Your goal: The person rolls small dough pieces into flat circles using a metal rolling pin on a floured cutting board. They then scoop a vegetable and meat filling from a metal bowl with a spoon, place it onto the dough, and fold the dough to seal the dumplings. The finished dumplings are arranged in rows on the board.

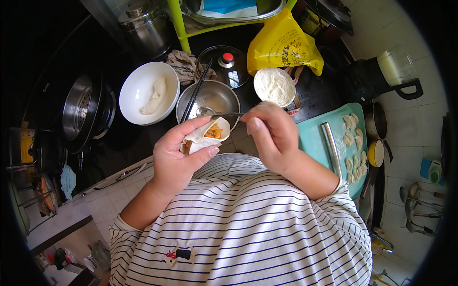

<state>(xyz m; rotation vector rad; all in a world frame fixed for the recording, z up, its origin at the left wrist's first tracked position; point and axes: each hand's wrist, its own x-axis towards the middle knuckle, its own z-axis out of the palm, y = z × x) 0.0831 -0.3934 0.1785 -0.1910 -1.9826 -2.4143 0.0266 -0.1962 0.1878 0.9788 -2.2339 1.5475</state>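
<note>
My left hand (175, 146) cups a round dough wrapper (200, 143), folded up around an orange and green chopped filling (214, 131). Thumb and fingers press on its sides, and the top gapes. Pinched in my right hand (272, 137) is the thin handle of a metal spoon (229, 114), which reaches left over the wrapper. The spoon's head lies just above the wrapper's far edge. Behind both hands sits a stainless steel bowl (229, 94) with a pair of dark chopsticks (196, 93) across its left side.
A white bowl (130, 102) holds a dough piece (155, 96). Flour fills another bowl (274, 87). At right, a green tray (311, 125) carries a metal rolling pin (331, 148) and several dumplings (357, 166). A glass lid (211, 57), yellow bag (282, 46) and steamer pot (80, 107) stand around.
</note>
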